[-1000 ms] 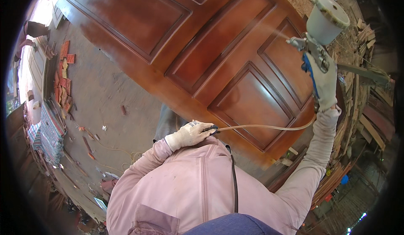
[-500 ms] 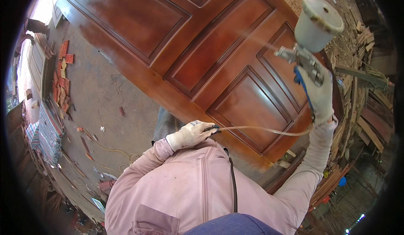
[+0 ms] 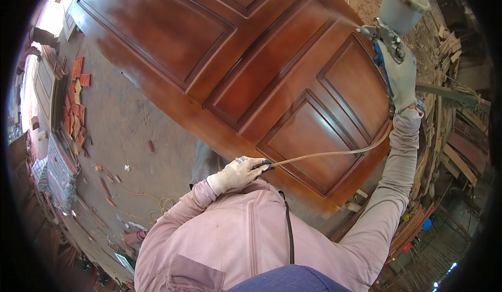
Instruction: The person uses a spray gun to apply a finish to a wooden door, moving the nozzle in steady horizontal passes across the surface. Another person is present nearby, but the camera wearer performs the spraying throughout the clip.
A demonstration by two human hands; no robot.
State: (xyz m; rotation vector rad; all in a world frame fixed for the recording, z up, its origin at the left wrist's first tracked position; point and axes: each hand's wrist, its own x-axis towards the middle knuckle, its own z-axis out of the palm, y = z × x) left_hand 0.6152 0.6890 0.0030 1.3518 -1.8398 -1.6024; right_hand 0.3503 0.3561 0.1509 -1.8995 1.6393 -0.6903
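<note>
A large reddish-brown panelled wooden door point(image 3: 219, 115) lies in front of me, its surface glossy in places. My gloved right hand point(image 3: 400, 77) is wrapped round a metal spray gun point(image 3: 384, 34) over the door's far right side. A whitish paint cup point(image 3: 402, 7) sits on top of the gun, and a pale mist leaves the nozzle toward the left. From the gun a clear hose point(image 3: 334, 155) droops across the door to my left hand point(image 3: 238, 174). That hand, also gloved, is closed round the hose near my chest, at the door's near edge.
Scrap wood strips point(image 3: 444, 77) are heaped along the right. On the left floor lie red and yellow blocks point(image 3: 76, 103), a striped sheet point(image 3: 60, 171) and a thin yellowish hose point(image 3: 136, 192). Pale panels point(image 3: 46, 85) lean at the far left.
My right hand has moved the spray gun farther away and slightly right, toward the door's far edge. The hose has stretched upward with it. My left hand stays nearly in place.
</note>
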